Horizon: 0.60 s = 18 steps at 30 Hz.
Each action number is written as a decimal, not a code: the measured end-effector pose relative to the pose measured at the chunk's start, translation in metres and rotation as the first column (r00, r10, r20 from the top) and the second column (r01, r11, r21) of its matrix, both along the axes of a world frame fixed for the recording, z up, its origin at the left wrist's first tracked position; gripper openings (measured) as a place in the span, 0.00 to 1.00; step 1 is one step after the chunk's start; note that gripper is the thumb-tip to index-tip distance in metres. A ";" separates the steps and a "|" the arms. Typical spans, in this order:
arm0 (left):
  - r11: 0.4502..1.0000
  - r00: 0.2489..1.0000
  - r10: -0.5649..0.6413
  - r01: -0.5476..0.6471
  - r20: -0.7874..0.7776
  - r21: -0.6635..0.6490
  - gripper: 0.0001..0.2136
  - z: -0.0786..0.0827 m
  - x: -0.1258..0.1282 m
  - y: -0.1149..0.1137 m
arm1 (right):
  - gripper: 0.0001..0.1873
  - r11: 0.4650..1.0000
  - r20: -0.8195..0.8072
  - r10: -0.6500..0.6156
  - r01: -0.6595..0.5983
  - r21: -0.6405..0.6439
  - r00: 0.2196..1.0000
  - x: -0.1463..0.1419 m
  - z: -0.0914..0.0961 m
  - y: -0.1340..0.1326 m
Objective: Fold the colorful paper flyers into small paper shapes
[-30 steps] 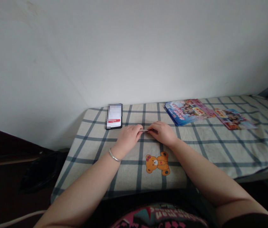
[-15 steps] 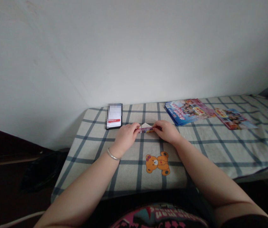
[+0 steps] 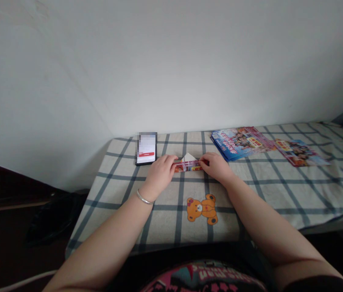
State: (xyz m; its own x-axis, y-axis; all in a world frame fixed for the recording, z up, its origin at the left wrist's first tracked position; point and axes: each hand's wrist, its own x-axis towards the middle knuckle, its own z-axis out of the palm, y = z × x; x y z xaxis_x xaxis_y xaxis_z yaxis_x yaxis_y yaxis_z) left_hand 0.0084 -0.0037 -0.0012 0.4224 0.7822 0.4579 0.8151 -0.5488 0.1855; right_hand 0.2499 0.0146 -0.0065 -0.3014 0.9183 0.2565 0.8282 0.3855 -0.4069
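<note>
At the lower left of the frame, a pale cord [image 3: 22, 280] ran along the dark floor, and above it a black plastic bag [image 3: 55, 219] sat in the shade beside the draped surface. A bare, off-white wall [image 3: 171, 65] filled the upper part of the frame, with faint stains at the upper left. Below it, a beige cloth with blue-grey checks [image 3: 104, 190] reached from left of centre to the right edge. Left of centre, a smartphone [image 3: 147, 150] lay face up near the wall, its lit screen partly blurred and showing a red bar. Just beside its lower right corner was the left hand [image 3: 160, 174], a silver bangle [image 3: 144, 197] around its wrist; its bent fingers held the left end of a folded leaflet [image 3: 187, 165]. That leaflet lay near the middle of the frame, between the two hands, as a narrow printed strip with a white triangular point rising behind it. Nearer the bottom, an orange teddy bear print [image 3: 201, 209] decorated the cloth. The right hand [image 3: 218, 168] pinched the strip's right end between thumb and fingers. Right of centre, close to the wall, lay a stack of blue and pink leaflets [image 3: 241, 142], with a single leaflet [image 3: 302, 152] at its right.
</note>
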 end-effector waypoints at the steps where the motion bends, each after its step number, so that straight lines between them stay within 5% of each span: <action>1: 0.999 1.000 -0.004 0.005 -0.020 0.034 0.10 0.001 0.000 -0.001 | 0.09 1.000 0.006 -0.007 0.007 -0.003 1.000 0.000 0.000 0.000; 8: 0.971 0.948 -0.231 0.240 -0.220 0.015 0.12 0.001 0.008 -0.007 | 0.06 0.999 -0.005 -0.030 0.030 -0.027 1.000 -0.002 -0.001 0.000; 18: 0.957 0.920 -0.288 0.287 -0.265 -0.043 0.16 0.002 0.012 -0.015 | 0.05 0.997 -0.002 -0.069 0.069 -0.036 0.998 -0.006 -0.003 -0.001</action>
State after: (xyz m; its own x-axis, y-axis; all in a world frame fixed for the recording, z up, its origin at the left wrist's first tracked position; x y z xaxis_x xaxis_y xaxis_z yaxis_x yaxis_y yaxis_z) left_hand 0.0203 -0.0188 0.0010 0.7353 0.6098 0.2956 0.6417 -0.7668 -0.0144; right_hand 0.2438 0.0136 -0.0091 -0.2363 0.9456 0.2236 0.8511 0.3124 -0.4219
